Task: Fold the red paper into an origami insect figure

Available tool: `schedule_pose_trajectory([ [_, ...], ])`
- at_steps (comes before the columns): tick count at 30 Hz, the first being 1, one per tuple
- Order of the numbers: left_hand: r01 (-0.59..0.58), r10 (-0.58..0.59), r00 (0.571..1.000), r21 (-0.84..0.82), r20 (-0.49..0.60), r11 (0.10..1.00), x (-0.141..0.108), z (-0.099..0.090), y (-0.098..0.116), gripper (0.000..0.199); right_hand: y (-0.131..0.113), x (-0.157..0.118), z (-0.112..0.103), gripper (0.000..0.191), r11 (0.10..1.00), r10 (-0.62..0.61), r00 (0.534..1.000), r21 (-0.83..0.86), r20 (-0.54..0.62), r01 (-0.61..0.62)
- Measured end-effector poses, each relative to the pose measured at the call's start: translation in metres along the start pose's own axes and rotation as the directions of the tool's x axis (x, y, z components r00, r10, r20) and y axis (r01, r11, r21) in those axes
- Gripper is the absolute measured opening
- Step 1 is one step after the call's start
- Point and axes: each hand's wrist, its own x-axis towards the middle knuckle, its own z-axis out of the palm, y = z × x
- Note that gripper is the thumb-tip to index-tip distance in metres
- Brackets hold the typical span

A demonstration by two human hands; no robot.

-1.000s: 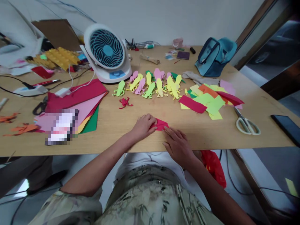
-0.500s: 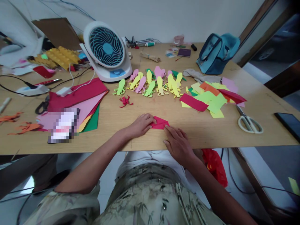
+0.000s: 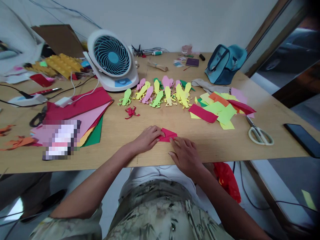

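Note:
A small folded piece of pinkish-red paper (image 3: 168, 134) lies on the wooden table in front of me, creased into a pointed, roughly four-sided shape. My left hand (image 3: 149, 137) grips its left end, thumb and fingers closed together on it. At the lower right edge, the fingertips of my right hand (image 3: 186, 154) press on the paper. That hand's fingers are stretched out and its thumb stands apart, off the paper. Just beyond lies a red folded paper frog (image 3: 131, 112). Behind it are several paper frogs (image 3: 168, 96) in yellow, green and pink.
To the left lie coloured sheets (image 3: 95, 135), a phone (image 3: 61, 140), black-handled scissors (image 3: 38, 119) and orange paper figures (image 3: 21, 142). A fan (image 3: 112, 56) stands behind. Rightward are loose paper pieces (image 3: 226, 113), white-handled scissors (image 3: 261, 136), a dark phone (image 3: 302, 139) and a blue bag (image 3: 225, 65).
The whole view has shifted slightly, with the scene lower and further left. Both hands stay at the folded paper; the right fingertips have slid a little along its lower edge.

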Motion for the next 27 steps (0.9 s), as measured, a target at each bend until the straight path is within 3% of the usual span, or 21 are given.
schedule_pose_trajectory([
  [8,0.025,-0.025,1.000,0.007,-0.007,1.000,-0.002,0.001,0.000,0.026,-0.010,0.009,0.002,0.047,0.991,0.113,0.994,-0.074,-0.005,-0.113],
  [13,0.073,-0.074,0.997,0.053,0.007,0.996,0.005,-0.008,0.012,0.026,-0.013,0.014,0.002,0.045,0.987,0.048,0.999,-0.157,0.009,-0.046],
  [16,0.151,-0.163,0.985,0.170,0.055,0.974,0.017,-0.011,0.024,0.021,-0.012,0.019,0.005,0.039,0.980,0.007,1.000,-0.199,0.016,-0.004],
  [19,0.222,-0.243,0.969,0.289,0.040,0.931,0.028,-0.005,0.033,0.019,-0.010,0.021,0.007,0.034,0.976,-0.014,1.000,-0.217,0.014,0.016],
  [22,0.291,-0.295,0.955,0.302,-0.031,0.908,0.032,0.005,0.038,0.019,-0.007,0.021,0.009,0.038,0.974,-0.030,1.000,-0.224,0.010,0.031],
  [27,0.309,-0.308,0.949,0.348,-0.059,0.885,0.035,0.011,0.042,0.026,-0.003,0.017,0.010,0.046,0.973,-0.034,0.999,-0.227,0.000,0.033],
])
